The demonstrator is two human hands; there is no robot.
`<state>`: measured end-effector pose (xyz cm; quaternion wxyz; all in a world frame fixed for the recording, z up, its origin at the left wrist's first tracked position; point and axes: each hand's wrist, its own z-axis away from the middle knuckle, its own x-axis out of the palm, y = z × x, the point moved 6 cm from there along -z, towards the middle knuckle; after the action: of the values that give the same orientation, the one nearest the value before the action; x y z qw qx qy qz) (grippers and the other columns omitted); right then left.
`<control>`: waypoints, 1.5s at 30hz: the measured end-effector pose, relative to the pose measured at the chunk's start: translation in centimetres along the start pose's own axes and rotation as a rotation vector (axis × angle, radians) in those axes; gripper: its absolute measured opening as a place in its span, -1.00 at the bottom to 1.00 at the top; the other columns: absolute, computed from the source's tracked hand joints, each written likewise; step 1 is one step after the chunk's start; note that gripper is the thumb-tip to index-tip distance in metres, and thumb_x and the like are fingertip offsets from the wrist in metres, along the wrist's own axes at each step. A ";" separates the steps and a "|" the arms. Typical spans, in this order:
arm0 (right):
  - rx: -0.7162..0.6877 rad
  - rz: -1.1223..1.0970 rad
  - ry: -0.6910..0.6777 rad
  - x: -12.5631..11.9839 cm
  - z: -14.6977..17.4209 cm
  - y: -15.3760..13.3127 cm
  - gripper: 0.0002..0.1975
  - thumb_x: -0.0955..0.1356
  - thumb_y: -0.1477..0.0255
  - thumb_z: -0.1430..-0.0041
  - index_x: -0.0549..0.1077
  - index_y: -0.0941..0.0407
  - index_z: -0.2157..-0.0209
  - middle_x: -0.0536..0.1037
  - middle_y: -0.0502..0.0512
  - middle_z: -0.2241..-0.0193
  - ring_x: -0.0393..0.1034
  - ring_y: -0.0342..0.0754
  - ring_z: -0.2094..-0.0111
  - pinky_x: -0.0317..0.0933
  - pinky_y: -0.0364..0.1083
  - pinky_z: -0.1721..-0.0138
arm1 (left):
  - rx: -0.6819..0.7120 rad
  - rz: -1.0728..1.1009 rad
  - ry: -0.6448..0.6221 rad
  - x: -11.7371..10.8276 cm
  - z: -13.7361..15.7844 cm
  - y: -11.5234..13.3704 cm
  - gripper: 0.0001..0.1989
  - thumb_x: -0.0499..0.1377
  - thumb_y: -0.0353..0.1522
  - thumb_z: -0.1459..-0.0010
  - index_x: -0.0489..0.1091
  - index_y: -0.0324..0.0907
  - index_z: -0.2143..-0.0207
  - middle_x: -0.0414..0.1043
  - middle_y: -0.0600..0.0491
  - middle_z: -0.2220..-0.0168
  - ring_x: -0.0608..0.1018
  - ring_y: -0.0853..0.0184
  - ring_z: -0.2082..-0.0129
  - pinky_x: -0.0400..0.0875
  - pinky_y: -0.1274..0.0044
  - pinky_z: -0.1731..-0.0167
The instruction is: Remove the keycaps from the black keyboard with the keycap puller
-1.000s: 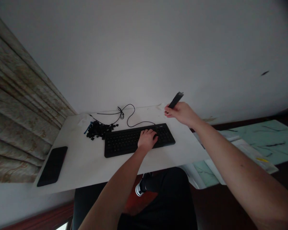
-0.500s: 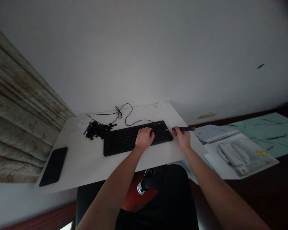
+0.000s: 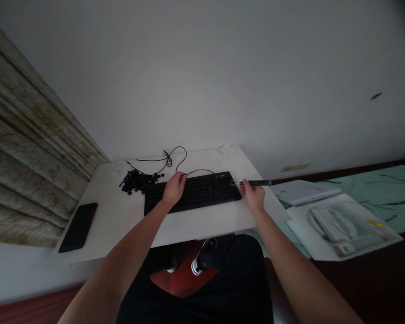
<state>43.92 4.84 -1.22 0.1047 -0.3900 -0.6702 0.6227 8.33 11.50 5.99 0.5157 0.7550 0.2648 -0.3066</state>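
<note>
A black keyboard (image 3: 211,191) lies on the white table (image 3: 195,227). My left hand (image 3: 174,190) is over its left half, fingers drawn together near the back edge; whatever may be between them is hidden. To the right of the keyboard, my right hand (image 3: 254,195) grips a slim black keycap puller (image 3: 259,182), whose thin wire end points left at the keyboard's right edge. A heap of loose black keycaps (image 3: 135,181) is spread beyond the keyboard's left end, with something blue at its side.
The keyboard's thin black cable (image 3: 168,158) loops along the wall side. A black phone-like slab (image 3: 78,227) rests at the table's left. Papers (image 3: 303,192) and a plastic-wrapped item (image 3: 337,225) lie lower at the right. Curtains (image 3: 30,144) hang at left.
My left hand has moved left across the keyboard, from its middle-right towards the back edge. My right hand still holds the keycap puller, now turned so its wire end shows more clearly.
</note>
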 end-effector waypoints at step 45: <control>0.180 -0.311 -0.001 -0.1 -0.6 -0.2 -0.58 0.46 0.10 0.09 0.52 0.20 0.38 0.61 0.15 0.53 0.45 -0.06 0.57 0.30 -0.12 0.54 | 0.194 -0.153 -0.112 11.0 2.4 9.5 -0.81 0.11 -0.38 -0.23 0.45 -0.18 0.13 0.47 -0.08 0.08 0.46 0.15 0.03 0.29 0.29 -0.07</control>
<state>44.29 5.28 -0.91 0.2337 -0.2704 -0.6642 0.6566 22.08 7.01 3.10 0.4293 0.7605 0.2616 -0.4110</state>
